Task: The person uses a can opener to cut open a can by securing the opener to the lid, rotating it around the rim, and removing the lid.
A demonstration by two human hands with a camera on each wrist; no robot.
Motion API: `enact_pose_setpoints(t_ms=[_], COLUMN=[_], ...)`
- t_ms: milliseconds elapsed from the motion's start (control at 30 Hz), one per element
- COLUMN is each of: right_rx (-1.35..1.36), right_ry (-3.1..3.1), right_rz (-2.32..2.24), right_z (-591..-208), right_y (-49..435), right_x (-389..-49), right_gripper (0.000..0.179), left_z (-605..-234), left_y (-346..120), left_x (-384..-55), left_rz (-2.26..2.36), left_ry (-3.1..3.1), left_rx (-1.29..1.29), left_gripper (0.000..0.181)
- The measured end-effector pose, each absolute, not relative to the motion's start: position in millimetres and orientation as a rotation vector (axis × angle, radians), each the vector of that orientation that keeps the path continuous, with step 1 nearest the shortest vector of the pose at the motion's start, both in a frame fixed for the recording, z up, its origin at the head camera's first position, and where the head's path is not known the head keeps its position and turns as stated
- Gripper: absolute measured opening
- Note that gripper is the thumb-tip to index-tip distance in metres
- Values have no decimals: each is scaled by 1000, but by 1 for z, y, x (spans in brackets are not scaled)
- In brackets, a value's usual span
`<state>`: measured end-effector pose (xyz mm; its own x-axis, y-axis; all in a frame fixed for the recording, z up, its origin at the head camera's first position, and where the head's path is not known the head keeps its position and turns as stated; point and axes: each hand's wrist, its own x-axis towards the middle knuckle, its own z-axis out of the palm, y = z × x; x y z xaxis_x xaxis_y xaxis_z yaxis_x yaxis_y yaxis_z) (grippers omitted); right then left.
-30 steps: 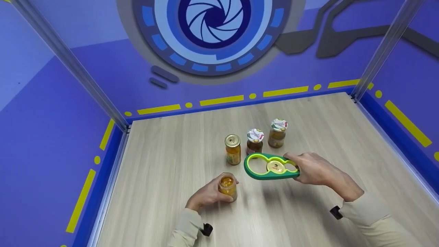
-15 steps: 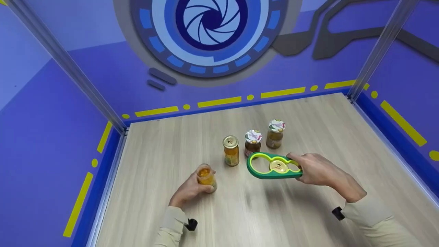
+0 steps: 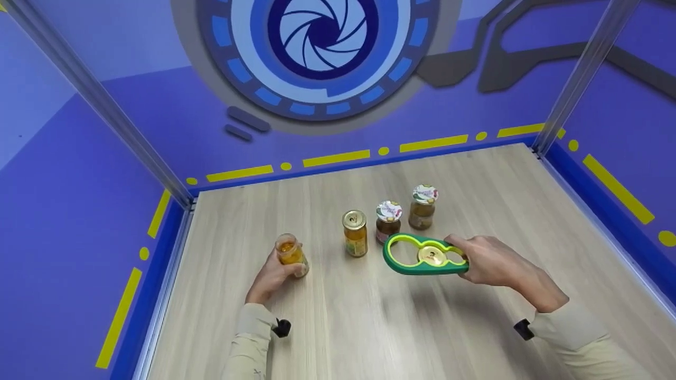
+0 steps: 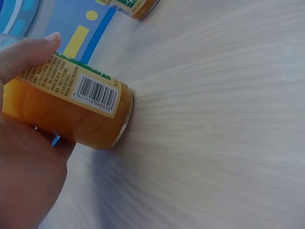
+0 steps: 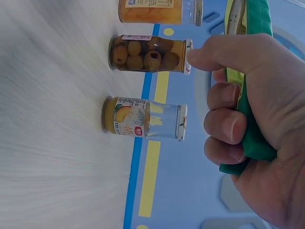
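Observation:
My left hand (image 3: 269, 275) grips an uncapped glass jar (image 3: 291, 256) with orange contents, left of the other jars. In the left wrist view the jar's label (image 4: 95, 93) shows a barcode, and its base is close to the tabletop; whether it touches, I cannot tell. My right hand (image 3: 491, 261) holds a green and yellow jar opener (image 3: 398, 269) above the table, fingers curled round its end in the right wrist view. A gold lid (image 3: 432, 256) sits in the opener's middle ring.
A gold-lidded jar (image 3: 355, 240), a dark jar (image 3: 388, 224) with a patterned lid and a paler patterned-lid jar (image 3: 422, 208) stand in a slanting row on the wooden table (image 3: 253, 211). Blue printed panels (image 3: 296, 126) wall the back and sides.
My left hand has carried the uncapped jar leftward, away from the opener. The right hand with the opener and lid has stayed nearly in place; the view has shifted slightly.

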<state>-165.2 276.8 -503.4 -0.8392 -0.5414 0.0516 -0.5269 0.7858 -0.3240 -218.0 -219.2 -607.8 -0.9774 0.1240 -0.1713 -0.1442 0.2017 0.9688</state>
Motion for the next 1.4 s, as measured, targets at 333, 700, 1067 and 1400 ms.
enact_pose_setpoints(t_ms=[333, 700, 1067, 1400], right_rx=[-891, -903, -904, -889], right_ry=[2934, 2959, 2959, 2941], right_rz=[-516, -524, -543, -546], right_z=[-504, -507, -508, -508], right_y=[277, 279, 282, 280], right_x=[-166, -165, -165, -165], right_gripper=[50, 47, 44, 48], left_z=[-609, -618, -621, -623], left_y=[-216, -205, -199, -199], left_x=[-241, -254, -258, -258], left_rz=[1946, 2087, 1967, 1997], left_ry=[2363, 2573, 2765, 2746], left_rx=[-321, -496, -754, -762], left_gripper=[76, 78, 86, 87])
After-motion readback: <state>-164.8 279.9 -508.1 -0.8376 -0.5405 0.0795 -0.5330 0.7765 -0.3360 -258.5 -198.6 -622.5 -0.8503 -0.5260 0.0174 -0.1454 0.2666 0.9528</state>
